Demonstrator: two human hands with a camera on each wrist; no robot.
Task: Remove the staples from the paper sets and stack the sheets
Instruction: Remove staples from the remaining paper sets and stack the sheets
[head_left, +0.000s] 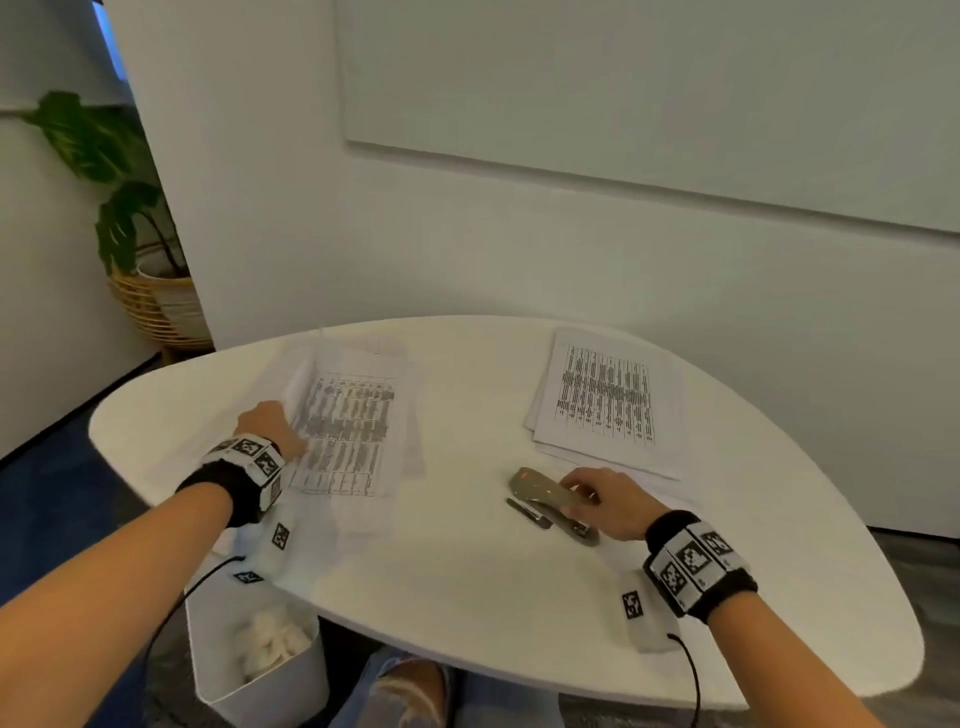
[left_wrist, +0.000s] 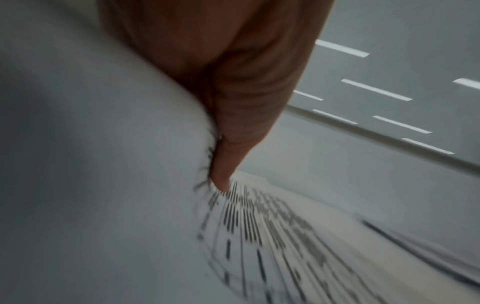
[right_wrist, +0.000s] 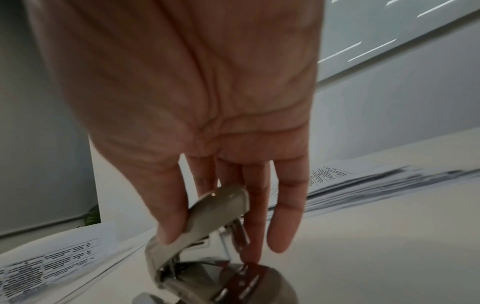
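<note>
On the white table (head_left: 467, 582) a printed paper set (head_left: 345, 436) lies at the left. My left hand (head_left: 270, 423) pinches the edge of its top sheet (left_wrist: 78, 164), which curls upward; in the left wrist view the thumb (left_wrist: 224, 164) presses against that sheet, much blurred. A second stack of printed sheets (head_left: 605, 400) lies at the right rear. Near the front right, my right hand (head_left: 576, 491) grips the hinged top arm of a grey-beige stapler (head_left: 545, 493). In the right wrist view that stapler (right_wrist: 218, 205) stands hinged open, base (right_wrist: 249, 283) on the table.
A white bin (head_left: 218, 670) with crumpled white material stands below the table's left front edge. A potted plant in a wicker basket (head_left: 156, 301) stands on the floor at the far left. A white wall runs behind the table. My knees (head_left: 405, 691) are under the front edge.
</note>
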